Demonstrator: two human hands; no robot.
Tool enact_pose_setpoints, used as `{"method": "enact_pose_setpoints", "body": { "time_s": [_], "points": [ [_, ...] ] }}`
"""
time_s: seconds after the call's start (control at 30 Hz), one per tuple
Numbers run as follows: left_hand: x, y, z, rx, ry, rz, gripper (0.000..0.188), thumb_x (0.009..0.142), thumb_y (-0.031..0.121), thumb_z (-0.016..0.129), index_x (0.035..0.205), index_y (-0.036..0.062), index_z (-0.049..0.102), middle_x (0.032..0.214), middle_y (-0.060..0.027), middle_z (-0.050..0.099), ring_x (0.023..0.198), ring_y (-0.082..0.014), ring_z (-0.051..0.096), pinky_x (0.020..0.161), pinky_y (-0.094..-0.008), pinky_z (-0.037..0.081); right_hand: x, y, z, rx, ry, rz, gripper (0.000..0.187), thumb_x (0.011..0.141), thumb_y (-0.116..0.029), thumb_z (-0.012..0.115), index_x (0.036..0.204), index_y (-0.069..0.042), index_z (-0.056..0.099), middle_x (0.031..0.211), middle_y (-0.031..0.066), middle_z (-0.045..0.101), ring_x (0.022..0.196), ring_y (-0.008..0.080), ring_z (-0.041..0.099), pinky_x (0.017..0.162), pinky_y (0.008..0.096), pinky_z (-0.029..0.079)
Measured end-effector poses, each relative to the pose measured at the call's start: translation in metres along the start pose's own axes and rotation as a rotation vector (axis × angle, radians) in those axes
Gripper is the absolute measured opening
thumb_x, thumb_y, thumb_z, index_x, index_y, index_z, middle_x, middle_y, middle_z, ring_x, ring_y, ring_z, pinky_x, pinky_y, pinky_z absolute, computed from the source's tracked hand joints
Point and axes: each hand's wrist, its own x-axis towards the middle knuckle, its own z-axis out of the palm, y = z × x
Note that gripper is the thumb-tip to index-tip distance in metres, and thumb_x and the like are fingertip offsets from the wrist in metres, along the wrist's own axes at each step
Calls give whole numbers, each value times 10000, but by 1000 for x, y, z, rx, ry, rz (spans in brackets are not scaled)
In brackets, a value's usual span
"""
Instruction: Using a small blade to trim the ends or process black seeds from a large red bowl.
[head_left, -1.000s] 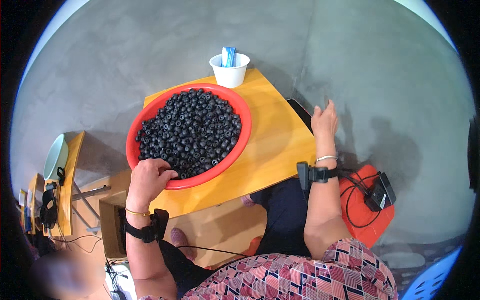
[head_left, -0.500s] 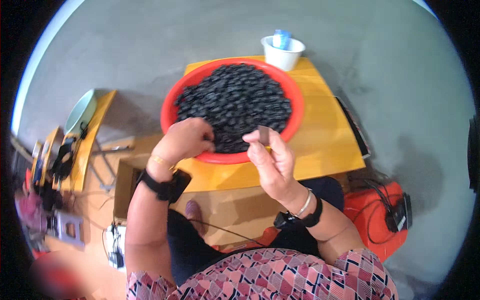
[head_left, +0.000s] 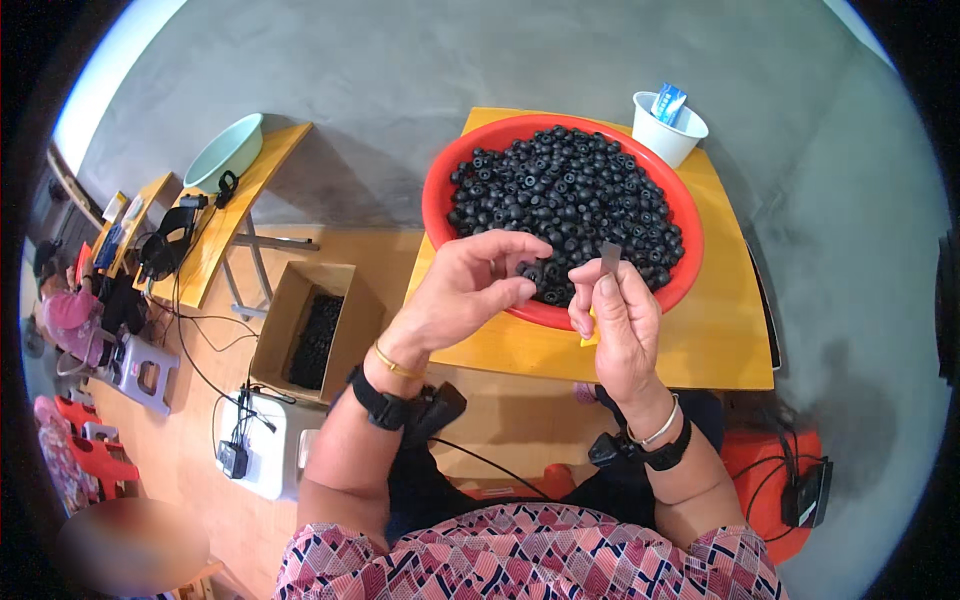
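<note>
A red round basin (head_left: 438, 190) full of small black ring-shaped parts (head_left: 580, 195) stands on a yellow table (head_left: 720, 330). My left hand (head_left: 470, 290) hovers over the basin's near rim and pinches one small black part (head_left: 527, 270) between thumb and fingers. My right hand (head_left: 615, 320) is raised beside it, fingers closed on a thin grey metal strip (head_left: 609, 258) that points up toward the black part. Both wrists wear black bands.
A white cup (head_left: 667, 130) with a blue packet stands at the table's far right corner. On the left floor are a cardboard box (head_left: 300, 325) with black parts, a white device, cables, and a folding table with a pale green bowl (head_left: 225, 150). An orange seat (head_left: 770, 470) lies lower right.
My right hand came in from the table's right side and now holds the metal strip near my left hand. My left hand lifted a black part off the heap. The view swung left.
</note>
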Motion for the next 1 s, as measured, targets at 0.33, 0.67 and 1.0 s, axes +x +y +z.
{"method": "enact_pose_setpoints", "body": {
  "time_s": [0.33, 0.67, 1.0],
  "points": [
    [-36, -19, 11, -781, 16, 11, 239, 791, 11, 573, 1027, -12, 542, 900, -71, 586, 778, -148, 584, 700, -257, 495, -1, -14, 15, -523, -130, -189, 93, 817, -45, 519, 887, 14, 535, 772, 101, 553, 672, 200, 555, 618, 276, 435],
    [-39, -20, 23, -785, 50, -12, 214, 795, 48, 581, 1003, 2, 561, 949, -101, 597, 813, -153, 581, 706, -271, 498, 1, -17, 15, -579, -253, -295, 196, 757, 8, 576, 938, 3, 501, 790, 108, 524, 667, 206, 543, 578, 296, 451],
    [-43, -17, 20, -770, -11, -145, 200, 819, 77, 560, 1002, -5, 568, 921, -77, 596, 723, -124, 551, 651, -249, 474, 2, -19, 10, -621, -324, -357, 210, 728, 20, 587, 927, -4, 527, 774, 109, 527, 654, 225, 532, 566, 295, 444]
  ]
}}
